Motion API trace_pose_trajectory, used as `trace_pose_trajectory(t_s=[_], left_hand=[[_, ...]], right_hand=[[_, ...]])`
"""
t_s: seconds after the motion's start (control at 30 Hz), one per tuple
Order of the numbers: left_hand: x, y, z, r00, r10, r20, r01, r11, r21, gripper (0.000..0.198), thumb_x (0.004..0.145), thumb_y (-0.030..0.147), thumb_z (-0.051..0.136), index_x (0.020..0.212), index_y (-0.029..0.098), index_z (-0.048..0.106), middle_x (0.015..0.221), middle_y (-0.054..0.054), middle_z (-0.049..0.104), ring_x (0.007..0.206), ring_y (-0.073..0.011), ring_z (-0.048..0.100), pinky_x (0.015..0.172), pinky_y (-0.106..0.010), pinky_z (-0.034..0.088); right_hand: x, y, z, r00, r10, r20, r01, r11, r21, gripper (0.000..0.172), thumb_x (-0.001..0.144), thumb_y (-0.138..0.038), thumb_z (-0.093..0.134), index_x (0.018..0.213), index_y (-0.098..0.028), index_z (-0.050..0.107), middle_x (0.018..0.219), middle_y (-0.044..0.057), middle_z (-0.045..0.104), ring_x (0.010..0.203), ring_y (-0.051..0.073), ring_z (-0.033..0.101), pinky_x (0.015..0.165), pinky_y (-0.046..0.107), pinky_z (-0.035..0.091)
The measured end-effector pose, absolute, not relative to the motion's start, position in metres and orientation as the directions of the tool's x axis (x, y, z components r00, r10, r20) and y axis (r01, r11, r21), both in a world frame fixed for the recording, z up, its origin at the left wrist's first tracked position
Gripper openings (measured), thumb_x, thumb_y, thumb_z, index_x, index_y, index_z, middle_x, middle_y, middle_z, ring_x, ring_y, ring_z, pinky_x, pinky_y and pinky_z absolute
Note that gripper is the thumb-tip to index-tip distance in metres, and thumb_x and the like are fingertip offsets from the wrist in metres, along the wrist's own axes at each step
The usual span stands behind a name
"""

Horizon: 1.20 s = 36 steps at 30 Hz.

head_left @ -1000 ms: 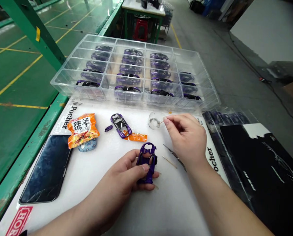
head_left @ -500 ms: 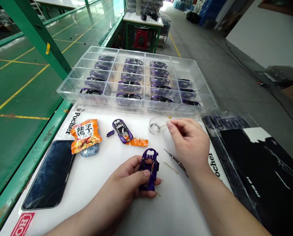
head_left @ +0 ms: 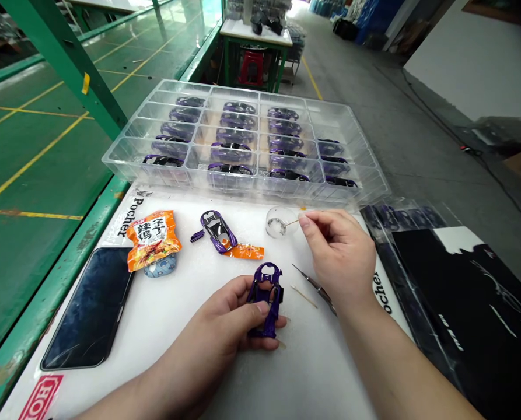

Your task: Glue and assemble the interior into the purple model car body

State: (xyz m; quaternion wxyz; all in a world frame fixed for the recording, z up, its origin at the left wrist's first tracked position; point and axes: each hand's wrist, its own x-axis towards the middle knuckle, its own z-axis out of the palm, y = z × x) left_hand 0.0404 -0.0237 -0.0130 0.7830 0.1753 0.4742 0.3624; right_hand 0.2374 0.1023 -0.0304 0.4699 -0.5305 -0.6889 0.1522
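Hands, both of them: what are they doing?

The left hand [head_left: 212, 326] is closed around a purple model car shell [head_left: 264, 300], thumb pressed across it and fingers curled underneath, holding it low over the white Pocher sheet [head_left: 321, 373].

And the right?

The right hand [head_left: 341, 254] is pinched on a thin wooden toothpick [head_left: 292, 222], and the tip reaches the edge of a small clear plastic cup [head_left: 275, 222] with a grey smear inside.

What lies nearest that hand?

Fine-tipped tweezers [head_left: 315, 287] rest on the sheet just below it, with a 2nd toothpick [head_left: 304, 296] beside them.

What else is on the sheet?

A 2nd purple shell [head_left: 216, 231] lies there, touching an orange strip [head_left: 245, 251], with 1 loose purple piece [head_left: 196, 235] just to its left. Further left, a snack packet [head_left: 153, 240] overlaps a blue patterned object [head_left: 160, 265], right beside a smartphone [head_left: 87, 309].

And past the sheet?

A clear compartmented tray [head_left: 242, 87] holds rows of purple shells along the far edge, and a black printed panel [head_left: 461, 303] lies to the right.
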Motion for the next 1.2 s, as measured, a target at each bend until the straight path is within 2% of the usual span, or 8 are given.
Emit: trace_pose_trajectory(t_s=[0.37, 0.57, 0.67, 0.93, 1.2], left_hand=[[0.040, -0.024, -0.016, 0.279, 0.739, -0.614, -0.411, 0.669, 0.619, 0.029, 0.101, 0.034, 0.078, 0.127, 0.021, 0.079, 0.126, -0.011, 0.075, 0.124, -0.0312, 0.078, 0.091, -0.034, 0.065], [0.042, -0.024, -0.014, 0.272, 0.735, -0.621, -0.426, 0.671, 0.607, 0.031, 0.099, 0.034, 0.079, 0.127, 0.021, 0.078, 0.126, -0.011, 0.075, 0.122, -0.0318, 0.079, 0.090, -0.035, 0.066], [0.043, -0.021, -0.011, 0.252, 0.730, -0.636, -0.442, 0.671, 0.595, 0.031, 0.097, 0.032, 0.079, 0.125, 0.019, 0.078, 0.126, -0.012, 0.074, 0.122, -0.0346, 0.080, 0.088, -0.036, 0.067], [0.043, -0.018, -0.008, 0.236, 0.726, -0.646, -0.463, 0.668, 0.582, 0.036, 0.092, 0.028, 0.079, 0.126, 0.018, 0.076, 0.129, -0.013, 0.075, 0.115, -0.0347, 0.082, 0.083, -0.037, 0.067], [0.041, -0.019, -0.007, 0.247, 0.734, -0.632, -0.449, 0.665, 0.597, 0.039, 0.094, 0.029, 0.077, 0.132, 0.019, 0.076, 0.134, -0.015, 0.076, 0.119, -0.0355, 0.080, 0.086, -0.039, 0.066]], right_hand=[[0.240, 0.099, -0.026, 0.057, 0.858, 0.510, 0.551, 0.399, -0.733, 0.008, 0.104, -0.032, 0.082, 0.101, -0.026, 0.086, 0.098, 0.004, 0.080, 0.088, 0.022, 0.073, 0.077, 0.037, 0.057], [0.245, 0.090, -0.019, 0.084, 0.907, 0.412, 0.294, 0.373, -0.880, 0.003, 0.102, -0.031, 0.085, 0.103, -0.028, 0.086, 0.096, 0.002, 0.076, 0.087, 0.021, 0.072, 0.078, 0.037, 0.057], [0.242, 0.083, -0.018, 0.006, 0.923, 0.385, 0.207, 0.375, -0.904, 0.002, 0.102, -0.028, 0.085, 0.103, -0.029, 0.085, 0.096, 0.002, 0.075, 0.086, 0.020, 0.071, 0.075, 0.035, 0.056], [0.231, 0.068, -0.006, -0.328, 0.879, 0.347, 0.209, 0.426, -0.880, 0.011, 0.102, -0.019, 0.082, 0.100, -0.030, 0.083, 0.096, 0.000, 0.076, 0.089, 0.018, 0.071, 0.075, 0.032, 0.057], [0.230, 0.068, -0.007, -0.427, 0.849, 0.311, 0.223, 0.432, -0.874, 0.013, 0.104, -0.018, 0.080, 0.101, -0.030, 0.083, 0.094, 0.000, 0.076, 0.086, 0.017, 0.071, 0.076, 0.033, 0.056]])
